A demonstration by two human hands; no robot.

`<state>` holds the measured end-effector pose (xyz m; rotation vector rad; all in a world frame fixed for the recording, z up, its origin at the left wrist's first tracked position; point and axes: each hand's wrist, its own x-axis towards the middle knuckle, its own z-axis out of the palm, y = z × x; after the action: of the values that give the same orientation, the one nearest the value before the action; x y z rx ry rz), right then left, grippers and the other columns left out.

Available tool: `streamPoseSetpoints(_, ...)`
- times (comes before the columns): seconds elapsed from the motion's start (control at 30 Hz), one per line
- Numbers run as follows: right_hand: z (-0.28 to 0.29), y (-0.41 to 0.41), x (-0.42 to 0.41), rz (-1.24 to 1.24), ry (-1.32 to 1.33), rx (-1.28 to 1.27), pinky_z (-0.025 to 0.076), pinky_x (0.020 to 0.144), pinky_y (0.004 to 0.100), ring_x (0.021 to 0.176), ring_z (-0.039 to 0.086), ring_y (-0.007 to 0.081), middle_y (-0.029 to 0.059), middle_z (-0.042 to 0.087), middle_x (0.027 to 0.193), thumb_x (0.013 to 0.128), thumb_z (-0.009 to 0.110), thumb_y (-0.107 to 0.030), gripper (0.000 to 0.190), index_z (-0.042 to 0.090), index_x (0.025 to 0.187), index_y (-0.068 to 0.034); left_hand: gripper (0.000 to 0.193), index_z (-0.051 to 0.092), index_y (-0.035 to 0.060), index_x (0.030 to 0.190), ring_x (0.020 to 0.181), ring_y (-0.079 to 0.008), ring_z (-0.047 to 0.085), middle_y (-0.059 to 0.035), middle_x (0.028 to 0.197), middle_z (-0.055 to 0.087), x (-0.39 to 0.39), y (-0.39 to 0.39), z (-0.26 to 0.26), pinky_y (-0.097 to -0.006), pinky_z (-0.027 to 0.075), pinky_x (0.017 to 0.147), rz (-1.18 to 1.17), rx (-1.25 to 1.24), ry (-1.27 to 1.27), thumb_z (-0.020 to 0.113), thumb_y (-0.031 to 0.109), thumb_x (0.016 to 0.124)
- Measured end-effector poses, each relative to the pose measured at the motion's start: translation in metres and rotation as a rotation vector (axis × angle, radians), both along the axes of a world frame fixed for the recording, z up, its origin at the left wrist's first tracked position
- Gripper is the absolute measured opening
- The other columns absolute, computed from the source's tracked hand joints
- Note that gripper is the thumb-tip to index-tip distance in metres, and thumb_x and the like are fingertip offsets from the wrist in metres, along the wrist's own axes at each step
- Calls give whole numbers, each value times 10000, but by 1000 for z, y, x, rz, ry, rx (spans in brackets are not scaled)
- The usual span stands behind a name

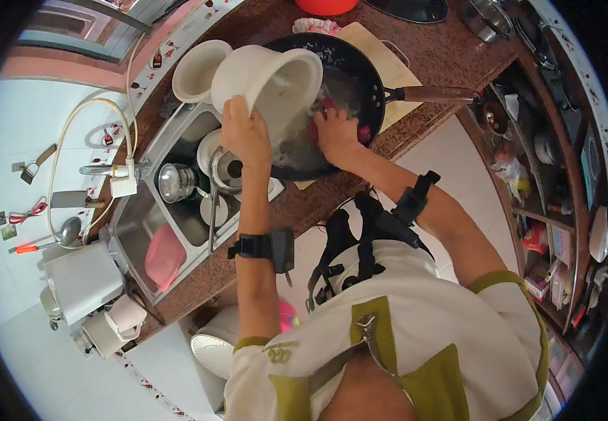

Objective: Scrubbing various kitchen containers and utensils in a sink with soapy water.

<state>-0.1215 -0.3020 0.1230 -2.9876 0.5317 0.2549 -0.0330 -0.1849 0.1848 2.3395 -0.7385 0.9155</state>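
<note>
My left hand [245, 134] grips the rim of a white bowl-shaped pot [246, 68], tipped with its mouth toward a large black frying pan [356, 58]. Cloudy, foamy water [296, 150] lies in the pan. Inside the pan, my right hand [337, 134] presses down on a magenta scrubbing cloth [364, 134], which shows around the fingers; its exact kind is unclear. The pan's brown handle [435, 94] points right, over a wooden cutting board [372, 44] that lies partly beneath the pan.
A second white pot [199, 73] stands left of the tipped one. The double steel sink [130, 231] holds a metal pot [173, 182], bowls, a lid and a pink basin [165, 255]. A faucet [107, 170] juts over it. Open shelves [546, 210] stand at right.
</note>
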Motion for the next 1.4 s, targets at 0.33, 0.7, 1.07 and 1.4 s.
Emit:
streamPoseSetpoints(0.33, 21, 4, 25, -94, -186, 1028, 455, 796, 366, 1057, 533, 262, 185, 540, 1141, 866, 482, -399, 485, 405, 1187, -44, 229, 479, 36, 857, 733, -361, 553, -136, 820, 535, -5, -1, 1, -425, 442, 589, 8, 43, 108, 592, 26, 658)
streamPoseSetpoints(0.7, -13, 10, 21, 236, -247, 566, 261, 1003, 470, 1210, 363, 325, 75, 430, 1304, 916, 382, -367, 366, 467, 1242, -225, 290, 483, 58, 963, 748, -346, 568, -130, 837, 552, 14, -25, 23, -423, 449, 592, -134, 208, 122, 576, 45, 688)
streamPoseSetpoints(1.07, -37, -39, 76, 329, -491, -435, 152, 1077, 448, 1321, 205, 287, 112, 392, 1338, 811, 450, -280, 421, 535, 1188, -114, 300, 480, 56, 1004, 801, -355, 571, -146, 875, 572, 20, -29, 37, -449, 446, 667, -187, 432, 246, 568, 52, 717)
streamPoseSetpoints(1.4, -42, 22, 87, 131, -479, 641, 191, 1048, 399, 1269, 285, 313, 133, 434, 1300, 887, 356, -406, 459, 467, 1247, -145, 241, 427, -1, 975, 772, -406, 539, -223, 824, 543, -36, 4, -21, -404, 426, 690, -141, -308, 598, 540, 47, 767)
